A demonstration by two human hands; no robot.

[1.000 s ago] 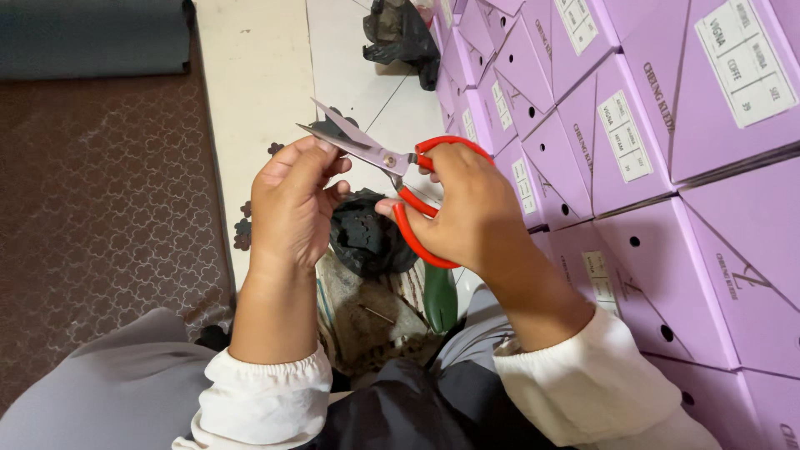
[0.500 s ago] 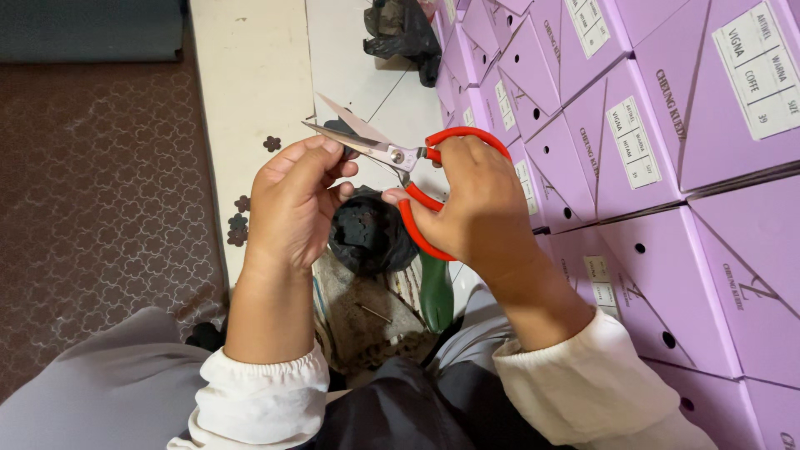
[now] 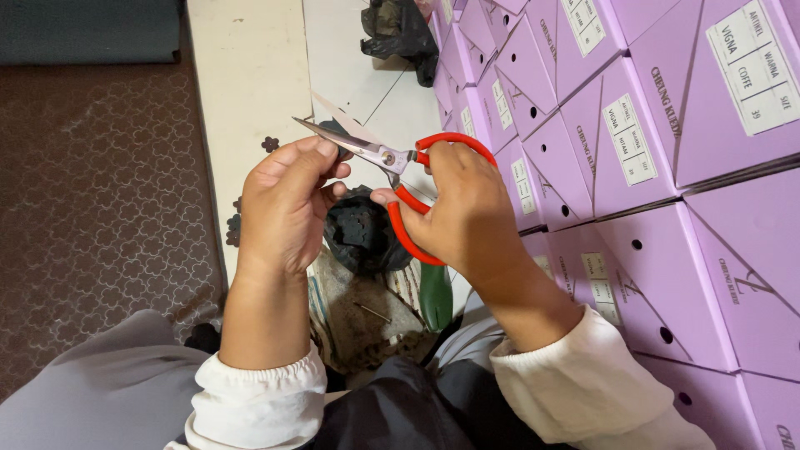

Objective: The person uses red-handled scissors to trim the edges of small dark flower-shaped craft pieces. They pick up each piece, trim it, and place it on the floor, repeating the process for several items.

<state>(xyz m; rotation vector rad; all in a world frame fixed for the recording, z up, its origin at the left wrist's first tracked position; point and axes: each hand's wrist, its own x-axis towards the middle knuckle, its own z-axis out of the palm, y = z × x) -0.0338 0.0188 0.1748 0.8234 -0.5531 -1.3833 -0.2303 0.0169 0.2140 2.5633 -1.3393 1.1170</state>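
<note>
Floor first: pale tiled floor (image 3: 250, 75) runs up the middle of the view, grout lines visible, with a brown patterned carpet (image 3: 100, 192) along its left edge and a dark grey-green mat (image 3: 83, 29) at the top left corner. Right side of the room is filled by a stack of purple cardboard boxes (image 3: 667, 167), each with a white label and small round holes, tilted rows reaching up to a black plastic bag (image 3: 400, 29) lying on the tiles.

Right hand (image 3: 462, 204) is closed through the red loops of a pair of scissors (image 3: 392, 158); blades are parted, points aimed left and up. Left hand (image 3: 287, 200) is pinched shut, thumb and fingertips together just beside the lower blade; what it pinches is too small to tell. Scissors are held in the air between both hands, above a black lumpy piece (image 3: 362, 237) resting on the person's lap. Beneath it lies a dirty printed cloth (image 3: 358, 317), and a green object (image 3: 435, 296) stands just beside it. Sleeves are white with elastic cuffs.
</note>
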